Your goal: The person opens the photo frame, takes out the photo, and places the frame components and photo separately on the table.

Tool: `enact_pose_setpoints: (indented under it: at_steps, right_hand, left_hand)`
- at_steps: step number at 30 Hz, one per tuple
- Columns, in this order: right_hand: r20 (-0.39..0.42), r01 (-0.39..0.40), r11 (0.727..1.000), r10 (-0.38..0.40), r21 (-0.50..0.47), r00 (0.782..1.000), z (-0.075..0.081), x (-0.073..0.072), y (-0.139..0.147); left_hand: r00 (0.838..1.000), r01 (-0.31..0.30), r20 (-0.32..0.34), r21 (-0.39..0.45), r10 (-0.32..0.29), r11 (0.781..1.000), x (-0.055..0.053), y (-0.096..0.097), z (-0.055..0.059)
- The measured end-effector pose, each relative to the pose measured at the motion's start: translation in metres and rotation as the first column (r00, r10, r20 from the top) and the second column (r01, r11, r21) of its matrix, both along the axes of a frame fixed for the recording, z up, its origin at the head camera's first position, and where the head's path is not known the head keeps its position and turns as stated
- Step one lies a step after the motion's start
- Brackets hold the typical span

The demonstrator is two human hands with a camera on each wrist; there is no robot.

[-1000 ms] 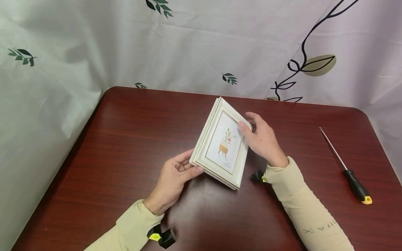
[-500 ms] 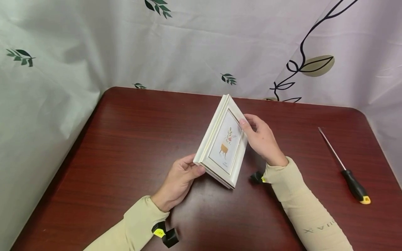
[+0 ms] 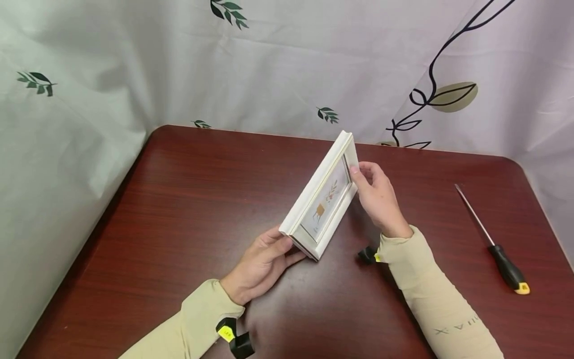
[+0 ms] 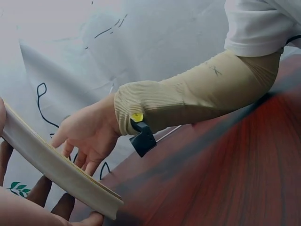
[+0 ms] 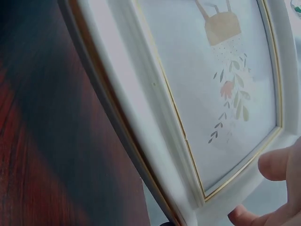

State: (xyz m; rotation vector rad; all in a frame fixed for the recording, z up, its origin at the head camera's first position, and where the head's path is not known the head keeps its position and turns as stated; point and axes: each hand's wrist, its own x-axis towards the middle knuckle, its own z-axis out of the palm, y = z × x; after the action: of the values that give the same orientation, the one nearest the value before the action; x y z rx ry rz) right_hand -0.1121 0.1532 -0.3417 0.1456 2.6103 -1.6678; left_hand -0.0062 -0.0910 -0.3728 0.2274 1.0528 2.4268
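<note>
A cream picture frame (image 3: 329, 205) with a thin gold inner line is held tilted above the table, its front turned to the right. Behind its pane is a print (image 5: 225, 89) of a potted plant. My left hand (image 3: 262, 264) grips the lower left corner, thumb on the near edge and fingers beneath. At the upper right side, my right hand (image 3: 378, 199) pinches the border, its thumb on the front. In the left wrist view the frame's edge (image 4: 61, 172) lies across my left fingers (image 4: 42, 190). The back of the frame is hidden.
A flat-tipped screwdriver (image 3: 505, 267) with a black and yellow handle lies at the right of the dark red wooden table (image 3: 188, 199). A pale curtain (image 3: 269, 65) with leaf prints hangs behind the table's far edge.
The picture frame has turned steeper, its face swinging to the right and showing more of its left edge. My left hand has moved right and slightly up with it; my right hand stays nearly in place.
</note>
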Motion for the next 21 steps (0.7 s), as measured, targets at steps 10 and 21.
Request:
enact_pose_setpoints:
  at_steps: [10, 21]
  right_hand:
    - [0.044, -0.018, 0.970, 0.029, -0.243, 0.999, 0.002, 0.000, -0.001]
    - [0.097, -0.040, 0.982, 0.058, -0.182, 0.994, 0.011, 0.000, 0.005]
  left_hand:
    - [0.999, 0.024, -0.032, 0.024, -0.023, 0.999, -0.001, 0.005, -0.002]
    - [0.996, -0.092, -0.028, -0.137, 0.089, 0.986, 0.004, 0.008, 0.002]
